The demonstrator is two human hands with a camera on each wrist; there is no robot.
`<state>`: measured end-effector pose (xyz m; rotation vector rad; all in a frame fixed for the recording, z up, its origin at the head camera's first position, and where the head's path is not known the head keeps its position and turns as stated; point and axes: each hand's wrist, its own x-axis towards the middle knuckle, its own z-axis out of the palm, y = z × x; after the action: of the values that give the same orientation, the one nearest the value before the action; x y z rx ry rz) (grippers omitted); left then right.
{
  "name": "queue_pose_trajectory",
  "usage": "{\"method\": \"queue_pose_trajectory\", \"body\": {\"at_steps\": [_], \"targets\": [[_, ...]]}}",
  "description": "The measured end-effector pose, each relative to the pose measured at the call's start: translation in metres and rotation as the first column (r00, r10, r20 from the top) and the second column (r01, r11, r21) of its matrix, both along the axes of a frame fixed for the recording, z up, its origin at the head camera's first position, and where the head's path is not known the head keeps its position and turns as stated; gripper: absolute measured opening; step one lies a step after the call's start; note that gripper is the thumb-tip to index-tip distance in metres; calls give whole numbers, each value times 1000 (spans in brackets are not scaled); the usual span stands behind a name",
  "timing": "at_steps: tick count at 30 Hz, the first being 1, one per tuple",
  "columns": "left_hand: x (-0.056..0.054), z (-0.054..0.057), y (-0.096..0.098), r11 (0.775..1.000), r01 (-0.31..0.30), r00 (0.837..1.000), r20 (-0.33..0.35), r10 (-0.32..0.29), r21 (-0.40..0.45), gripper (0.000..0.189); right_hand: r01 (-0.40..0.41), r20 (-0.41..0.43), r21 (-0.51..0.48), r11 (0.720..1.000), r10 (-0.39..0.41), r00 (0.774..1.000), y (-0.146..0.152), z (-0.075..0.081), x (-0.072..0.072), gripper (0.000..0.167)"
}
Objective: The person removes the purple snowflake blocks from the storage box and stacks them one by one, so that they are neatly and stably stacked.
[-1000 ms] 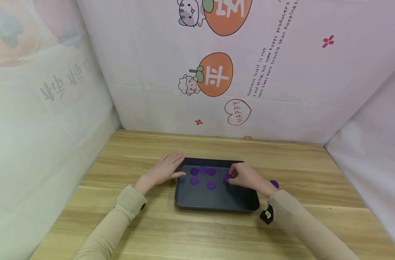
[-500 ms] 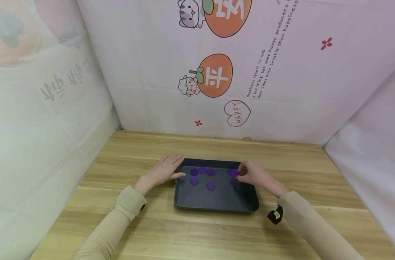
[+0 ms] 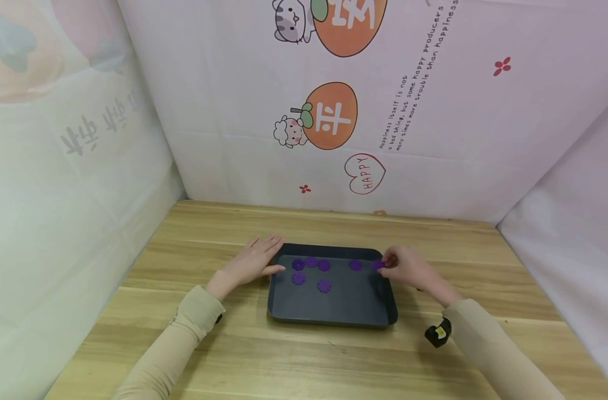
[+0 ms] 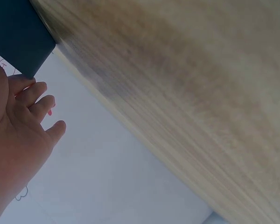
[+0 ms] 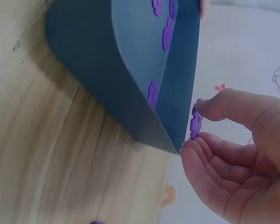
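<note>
Our right hand [image 3: 408, 269] shifts rightward, pinching a disc [image 5: 195, 122], likely light, stiff, best rim-held; our left hand [image 3: 250, 261] spreads at the tray [image 3: 343, 303]

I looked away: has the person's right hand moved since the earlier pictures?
Yes: in the head view, the right hand, pinching a purple notched disc, has moved rightward relative to the dark grey rectangular tray.

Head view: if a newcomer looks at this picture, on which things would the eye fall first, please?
Probably on the vivid purple notched discs: six in the dark rectangular tray on the wooden table, another disc in the grip of the right hand near the tray's far right corner. Next, likely, the sideways orange fruit prints on the white backdrop behind.
</note>
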<state>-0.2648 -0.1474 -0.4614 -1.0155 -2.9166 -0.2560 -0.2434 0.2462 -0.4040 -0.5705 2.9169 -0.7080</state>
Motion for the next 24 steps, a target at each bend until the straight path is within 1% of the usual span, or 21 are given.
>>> {"method": "queue_pose_trajectory", "body": {"at_steps": [10, 17, 24], "targets": [[0, 1, 0, 1000, -1, 1000, 9, 1, 10, 76, 39, 20, 14, 999, -40, 999, 21, 2, 3, 24], [1, 2, 0, 1000, 0, 1000, 11, -1, 6, 77, 55, 37, 23, 998, -56, 998, 36, -3, 3, 26], [0, 1, 0, 1000, -5, 1000, 18, 5, 3, 77, 79, 21, 42, 996, -80, 997, 48, -9, 4, 25]]}}
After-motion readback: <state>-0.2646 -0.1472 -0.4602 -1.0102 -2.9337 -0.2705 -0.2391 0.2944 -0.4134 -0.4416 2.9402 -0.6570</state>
